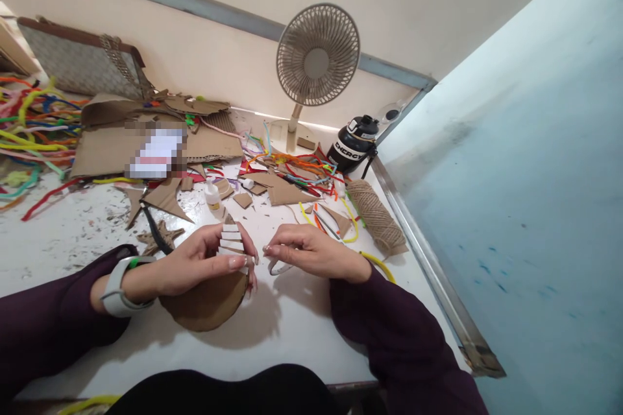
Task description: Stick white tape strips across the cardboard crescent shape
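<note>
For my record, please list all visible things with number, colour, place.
Handbag: one, grey-brown, back left
Fan: one, beige, back centre
Bottle: one, black, back right
Twine roll: one, brown, right
Small bottle: one, whitish, centre
Phone-like rectangle: one, pale, on cardboard
Pipe cleaners: many, multicoloured, left to centre-right
Cardboard scraps: many, brown, across table
Disc: one, brown, below left hand
Banded piece: one, white-brown, in left hand
Loop: one, greyish, under right hand
Table: one, white, underneath
Watch: one, light grey, left wrist
Left hand, right hand: two, purple-sleeved, front centre

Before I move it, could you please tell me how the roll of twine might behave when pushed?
The roll of twine may roll, being cylindrical and on its side. Its coarse, wound strands suggest it probably isn't slippery.
</note>
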### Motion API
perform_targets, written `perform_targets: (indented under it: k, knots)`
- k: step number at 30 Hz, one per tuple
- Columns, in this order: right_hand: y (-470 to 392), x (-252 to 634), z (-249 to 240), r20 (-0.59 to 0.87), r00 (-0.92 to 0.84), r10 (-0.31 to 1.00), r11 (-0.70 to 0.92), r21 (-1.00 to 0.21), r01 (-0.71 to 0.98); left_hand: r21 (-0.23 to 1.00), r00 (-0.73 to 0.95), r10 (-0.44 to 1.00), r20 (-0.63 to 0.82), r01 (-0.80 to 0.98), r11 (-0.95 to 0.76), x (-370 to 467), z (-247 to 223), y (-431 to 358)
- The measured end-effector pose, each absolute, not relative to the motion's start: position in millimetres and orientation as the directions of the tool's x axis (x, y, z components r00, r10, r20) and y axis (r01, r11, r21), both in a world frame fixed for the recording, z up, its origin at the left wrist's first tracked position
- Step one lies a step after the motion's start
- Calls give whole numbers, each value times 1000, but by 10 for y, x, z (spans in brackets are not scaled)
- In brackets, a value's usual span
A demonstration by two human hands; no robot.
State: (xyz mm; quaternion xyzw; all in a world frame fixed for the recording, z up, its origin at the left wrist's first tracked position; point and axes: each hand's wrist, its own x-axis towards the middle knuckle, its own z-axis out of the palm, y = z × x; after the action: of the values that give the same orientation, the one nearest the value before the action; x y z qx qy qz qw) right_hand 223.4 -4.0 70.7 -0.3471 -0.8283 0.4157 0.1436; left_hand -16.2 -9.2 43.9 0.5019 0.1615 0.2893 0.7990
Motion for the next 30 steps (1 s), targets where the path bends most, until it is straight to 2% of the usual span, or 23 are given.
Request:
perform_targets:
  k: [7, 11, 14, 18, 30]
  knots:
    - [-30, 2253, 708, -55, -725, 687, 386, -817, 428, 904, 717, 697, -3, -297, 309, -158, 340, -34]
    - [-16, 2267, 685, -53, -702, 710, 352, -837, 420, 890, 656, 742, -139, -246, 384, -118, 331, 38]
    - [5, 2284, 675, -31, -671, 741, 342, -843, 416, 855, 673, 685, -278, -153, 496, -89, 326, 89]
    - [25, 2301, 678, 26, -626, 779, 386, -807, 447, 827, 718, 598, -357, -54, 559, -65, 268, 89]
    - [41, 2289, 615, 111, -638, 762, 470, -773, 427, 808, 767, 567, -301, -111, 579, 3, 208, -26]
